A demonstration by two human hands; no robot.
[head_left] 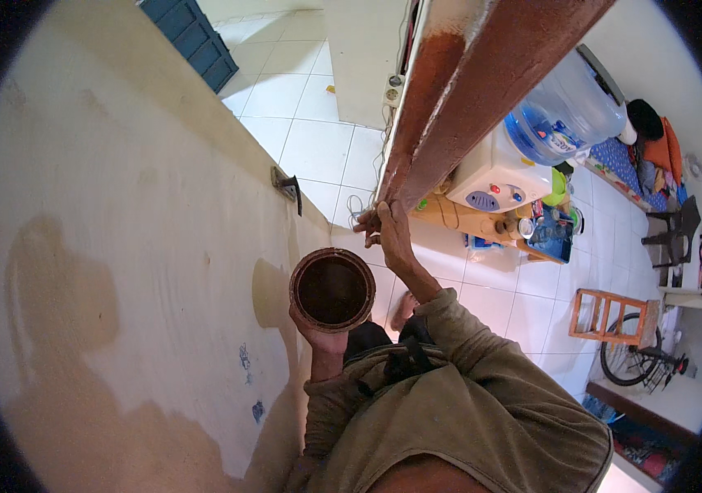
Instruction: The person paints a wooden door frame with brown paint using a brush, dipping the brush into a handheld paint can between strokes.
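Observation:
My left hand (322,334) is closed round the side of an open paint can (332,322), held upright in front of my body. Dark brown paint fills its inside, and its rim is stained brown. Further forward and to the right, my right hand (394,236) is raised against the lower visible end of a brown door frame (449,115). Its fingers are curled together by the frame's edge; whatever they grip is too hidden to name. Part of the frame looks freshly coated and glossy, with a paler worn patch near its top.
A pale door (162,246) with a dark handle (288,187) stands close on my left. Right of the frame are a white water dispenser (494,177) with a clear bottle and a low wooden table (458,215). A wooden stool (614,320) and a bicycle (630,361) stand further right.

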